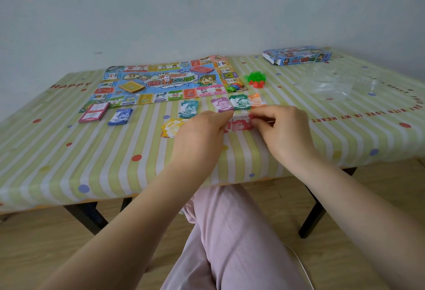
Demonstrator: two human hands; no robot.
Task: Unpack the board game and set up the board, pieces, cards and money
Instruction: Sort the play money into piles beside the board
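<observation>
The paper game board (161, 80) lies flat at the back of the table, with a die (167, 79), a yellow card deck (132, 86) and a red card deck (202, 69) on it. In front of the board sit money stacks: blue (120, 116), teal (188, 108), purple (222, 104), green (240, 102), orange (256, 100) and yellow (172, 126). My left hand (202, 128) and my right hand (279, 126) both pinch a stack of red money (238, 124) between them, just above the tablecloth.
A pink card pile (94, 112) lies left of the blue money. Green and red plastic houses (255, 78) and coloured pawns (234, 86) sit right of the board. The game box (296, 55) and a clear plastic bag (333, 82) are at the back right.
</observation>
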